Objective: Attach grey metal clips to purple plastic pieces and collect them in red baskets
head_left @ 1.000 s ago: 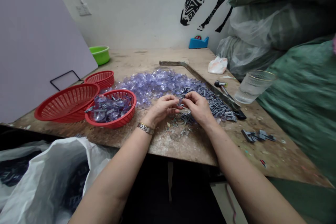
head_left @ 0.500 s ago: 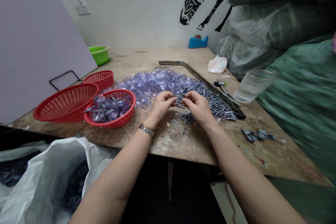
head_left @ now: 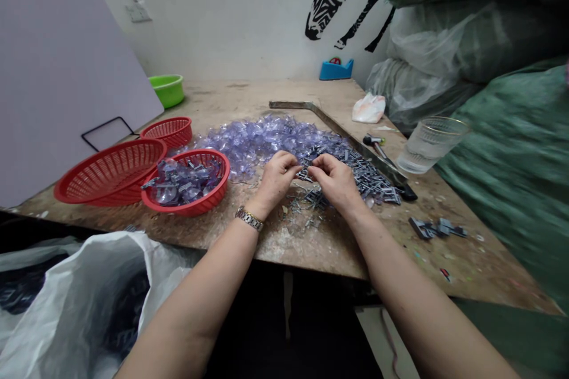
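Observation:
My left hand [head_left: 279, 174], with a metal-band watch [head_left: 249, 218] on its wrist, is closed in a pinch over the table. Facing it a short gap away, my right hand [head_left: 332, 176] pinches too, at what looks like a small dark grey plastic part. Whatever the left fingertips hold is too small to make out. Beneath and beyond the right hand spreads a pile of grey plastic parts [head_left: 377, 180]. A heap of clear purplish plastic pieces [head_left: 249, 139] lies behind both hands. To the left, a red basket [head_left: 202, 204] holds clear pieces with grey parts among them.
Two more red baskets [head_left: 111, 169] stand at left, near a green basin [head_left: 169, 92]. An angled metal bar [head_left: 338, 128] borders the heap. At right are a glass [head_left: 429, 145], a hammer-like tool [head_left: 380, 145] and loose grey parts [head_left: 438, 228]. A white sack [head_left: 84, 284] hangs open below the table's front edge.
Both hands stay almost in place, pinched close together. My left hand's fingers have shifted slightly. The view has moved a little.

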A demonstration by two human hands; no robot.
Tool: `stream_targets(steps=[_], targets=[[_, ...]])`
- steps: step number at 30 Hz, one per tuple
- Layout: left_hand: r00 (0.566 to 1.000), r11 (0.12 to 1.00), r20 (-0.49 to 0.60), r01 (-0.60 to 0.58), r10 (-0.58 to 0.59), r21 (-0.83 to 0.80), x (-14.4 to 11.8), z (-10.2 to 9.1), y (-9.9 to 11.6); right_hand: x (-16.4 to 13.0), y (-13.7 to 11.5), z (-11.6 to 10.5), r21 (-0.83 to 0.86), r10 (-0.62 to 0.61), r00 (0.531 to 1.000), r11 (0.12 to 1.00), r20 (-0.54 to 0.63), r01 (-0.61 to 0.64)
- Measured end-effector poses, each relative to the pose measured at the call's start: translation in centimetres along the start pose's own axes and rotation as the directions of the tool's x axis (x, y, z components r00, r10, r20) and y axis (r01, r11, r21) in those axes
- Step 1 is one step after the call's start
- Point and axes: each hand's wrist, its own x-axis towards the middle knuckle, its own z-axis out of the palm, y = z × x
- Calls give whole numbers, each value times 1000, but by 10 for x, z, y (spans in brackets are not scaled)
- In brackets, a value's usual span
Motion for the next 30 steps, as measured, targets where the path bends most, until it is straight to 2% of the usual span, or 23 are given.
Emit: stream_targets(steps=[6,14,17,24,26,30], targets=[[997,987,20,-76,74,142,-1,0,3,-1,-2,0,-45,3,1000,999,-5,-3],[988,966,22,-156,155,208,-3,3,3,-3,-4,3,-106,-17,996,994,-89,8],[980,952,58,-198,189,233,-3,5,3,-3,-4,3,-130,-10,995,991,-101,-3],[972,932,151,-218,181,291,-6,5,3,-3,-6,2,-251,-8,994,968,-109,-20],[973,942,128,-217,189,256,-6,6,3,-2,-5,2,-226,10,995,974,-96,-31],[985,977,-16,-168,171,135,-4,9,0,-1,-3,5,-94,4,997,996,-77,-11]])
